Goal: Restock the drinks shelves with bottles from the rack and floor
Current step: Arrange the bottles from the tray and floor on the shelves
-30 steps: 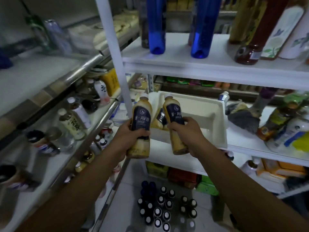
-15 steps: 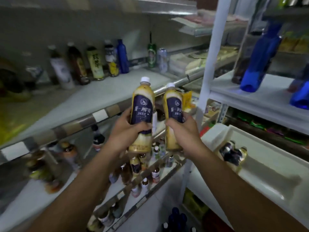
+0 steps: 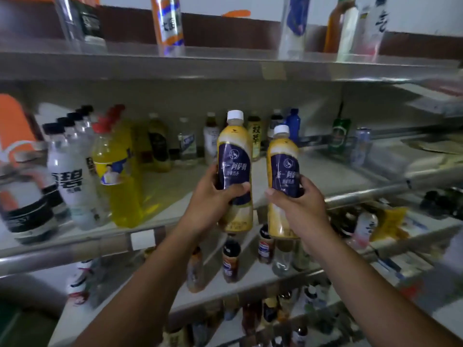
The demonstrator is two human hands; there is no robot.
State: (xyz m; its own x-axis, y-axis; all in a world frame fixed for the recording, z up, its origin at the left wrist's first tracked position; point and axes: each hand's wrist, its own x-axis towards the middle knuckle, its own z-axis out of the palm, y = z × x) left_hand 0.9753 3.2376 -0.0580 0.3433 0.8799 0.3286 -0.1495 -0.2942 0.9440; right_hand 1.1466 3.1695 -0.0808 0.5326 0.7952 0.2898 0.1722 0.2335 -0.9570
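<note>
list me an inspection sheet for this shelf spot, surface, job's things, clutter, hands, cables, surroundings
surface: middle shelf, pale, with a metal front rail
job's things: left bottle and right bottle, both upright, white caps, dark blue labels, held in front of the shelf
clutter: yellow bottle at the left among blurred ones; a row of bottles along the back; green can at the right
hands: left hand grips the left bottle; right hand grips the right bottle
cables: nothing seen
surroundings: upper shelf and lower shelf, both carrying bottles
</note>
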